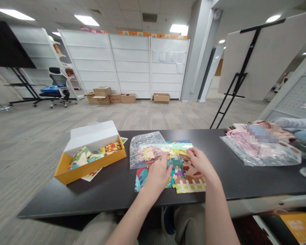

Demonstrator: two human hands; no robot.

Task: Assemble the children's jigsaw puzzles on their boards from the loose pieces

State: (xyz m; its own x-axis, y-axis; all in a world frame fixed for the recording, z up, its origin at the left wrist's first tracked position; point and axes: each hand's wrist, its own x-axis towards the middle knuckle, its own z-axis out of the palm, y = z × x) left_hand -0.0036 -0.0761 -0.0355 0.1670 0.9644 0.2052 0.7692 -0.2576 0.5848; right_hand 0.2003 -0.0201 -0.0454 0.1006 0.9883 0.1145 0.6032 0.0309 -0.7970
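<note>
- The black table [107, 192] is the biggest thing, and everything here sits on it.
- The yellow box [91, 169], lid up, is on the left. Lots of pieces [99, 154] are inside, so I think much is left.
- The puzzle [191, 167] lies flat in front of the person. Some bits look joined, so it seems partly done.
- A clear bag [137, 146] lies over its top left part.
- The left hand [157, 172] and right hand [200, 161] are on the puzzle; I can't tell if either grips anything.
</note>
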